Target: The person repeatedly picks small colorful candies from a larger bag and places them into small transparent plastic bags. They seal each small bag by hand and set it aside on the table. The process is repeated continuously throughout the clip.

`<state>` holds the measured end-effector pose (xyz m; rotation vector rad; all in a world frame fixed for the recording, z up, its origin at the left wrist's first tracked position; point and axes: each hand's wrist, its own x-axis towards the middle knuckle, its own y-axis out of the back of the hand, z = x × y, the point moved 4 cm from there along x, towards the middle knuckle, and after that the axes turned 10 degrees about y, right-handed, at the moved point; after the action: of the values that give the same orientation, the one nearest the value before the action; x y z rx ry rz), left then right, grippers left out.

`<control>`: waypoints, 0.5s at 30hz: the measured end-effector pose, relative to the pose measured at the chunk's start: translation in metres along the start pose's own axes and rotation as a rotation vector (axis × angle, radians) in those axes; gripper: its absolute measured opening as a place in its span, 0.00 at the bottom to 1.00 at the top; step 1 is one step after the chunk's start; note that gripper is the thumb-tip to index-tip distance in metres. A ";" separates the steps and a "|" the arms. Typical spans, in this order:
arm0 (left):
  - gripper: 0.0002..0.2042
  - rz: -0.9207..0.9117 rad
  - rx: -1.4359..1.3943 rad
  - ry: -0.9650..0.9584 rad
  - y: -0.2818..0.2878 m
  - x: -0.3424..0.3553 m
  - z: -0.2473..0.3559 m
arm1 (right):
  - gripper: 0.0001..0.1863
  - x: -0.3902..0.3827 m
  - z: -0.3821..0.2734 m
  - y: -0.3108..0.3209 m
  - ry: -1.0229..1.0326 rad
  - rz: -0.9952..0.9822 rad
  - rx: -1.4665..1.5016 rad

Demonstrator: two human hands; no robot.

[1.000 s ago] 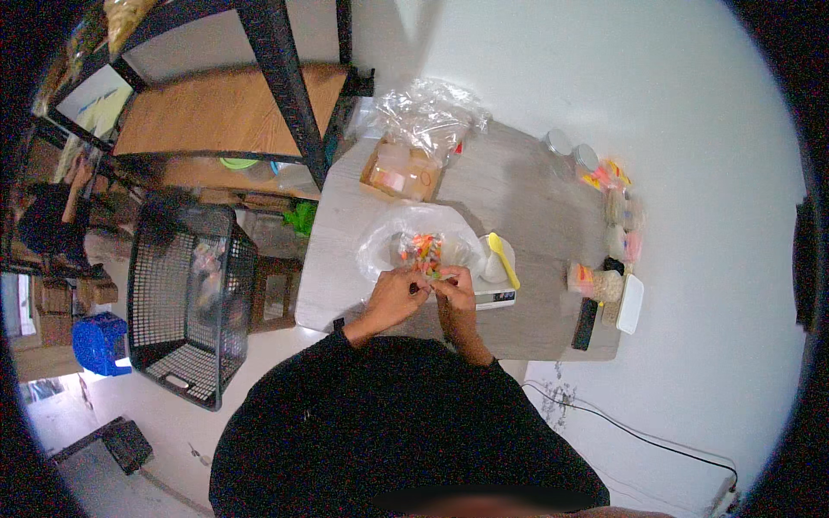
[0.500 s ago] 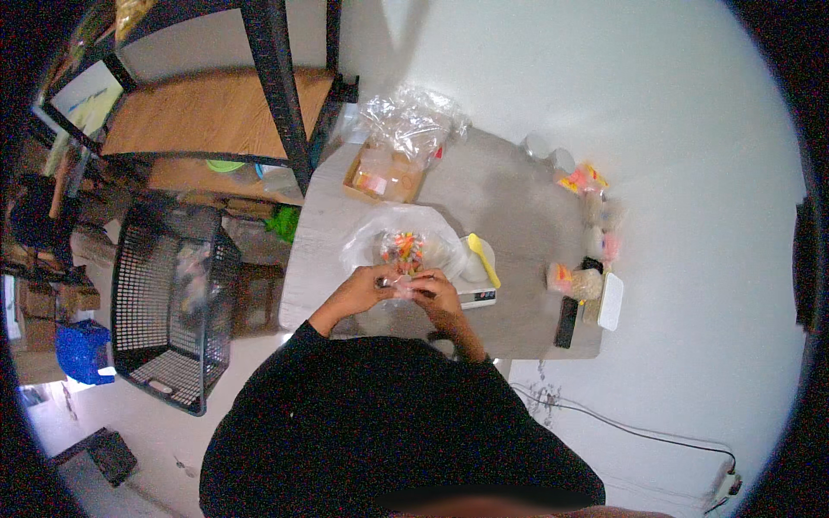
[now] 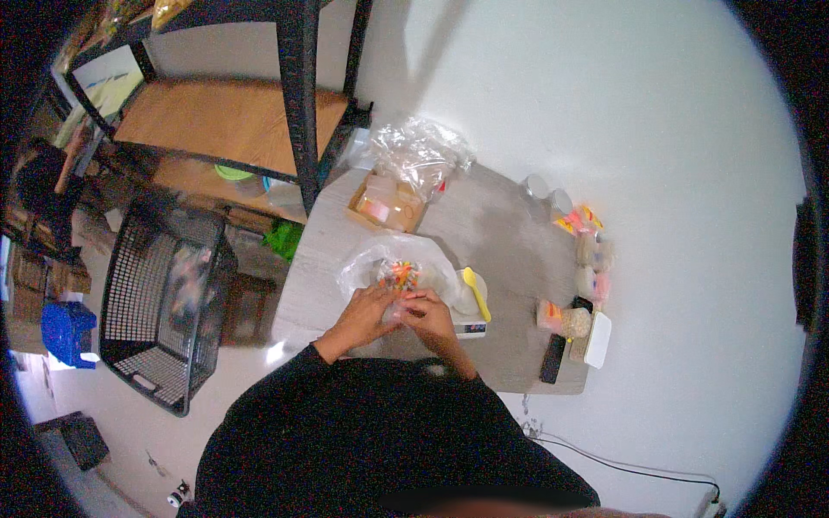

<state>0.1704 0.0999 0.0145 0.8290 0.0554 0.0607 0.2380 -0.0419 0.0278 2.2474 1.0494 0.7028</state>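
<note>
My left hand (image 3: 363, 316) and my right hand (image 3: 428, 319) meet at the near side of the table, fingers pinched together on a small clear plastic bag (image 3: 395, 314). What is inside that bag is too blurred to tell. Just beyond my fingers, a large translucent plastic bag (image 3: 352, 269) lies spread wide around a heap of small colourful pieces, orange, yellow and dark, which look like wrapped sweets (image 3: 400, 275). Close to my right hand stands a white kitchen scale (image 3: 471, 329) with a round top. A yellow spoon (image 3: 476, 293) rests on it.
Behind the large bag sits a cardboard box (image 3: 358, 209) under crumpled clear plastic (image 3: 419, 155). Small filled packets (image 3: 574, 323), jars (image 3: 535, 186), a black oblong object (image 3: 553, 358) and a white tray (image 3: 598, 339) line the right edge. Left are a dark basket (image 3: 155, 302) and shelving (image 3: 233, 121).
The whole view has shifted a little, with the table's right side lower in the picture. My hands remain together at the small bag, the left hand's fingers now reaching more over it.
</note>
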 end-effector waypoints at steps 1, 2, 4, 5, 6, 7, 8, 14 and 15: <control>0.31 0.053 -0.114 -0.002 0.000 -0.001 0.000 | 0.11 -0.002 0.000 0.000 -0.079 0.016 0.086; 0.29 0.045 -0.200 0.044 -0.001 0.002 -0.002 | 0.10 0.000 0.003 0.000 -0.156 0.037 0.167; 0.25 0.002 -0.362 0.146 -0.002 0.005 -0.006 | 0.10 0.000 0.006 0.002 -0.239 0.100 0.270; 0.23 -0.023 -0.434 0.202 -0.002 0.007 -0.008 | 0.09 0.003 0.009 0.005 -0.234 0.141 0.291; 0.22 -0.031 -0.500 0.245 0.000 0.008 -0.010 | 0.09 0.005 0.012 0.007 -0.228 0.185 0.311; 0.20 0.001 -0.543 0.223 0.004 0.007 -0.010 | 0.07 0.006 0.015 0.011 -0.199 0.240 0.342; 0.20 -0.006 -0.572 0.242 0.005 0.008 -0.011 | 0.07 0.007 0.019 0.015 -0.177 0.232 0.303; 0.20 0.047 -0.651 0.335 0.007 0.012 -0.026 | 0.12 0.006 0.061 0.020 -0.116 0.024 -0.006; 0.20 0.061 -0.616 0.357 0.007 0.012 -0.030 | 0.14 0.006 0.068 0.017 -0.134 0.001 0.005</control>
<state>0.1799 0.1277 -0.0006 0.1958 0.3316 0.2690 0.2943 -0.0644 -0.0075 2.2655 0.9859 0.5425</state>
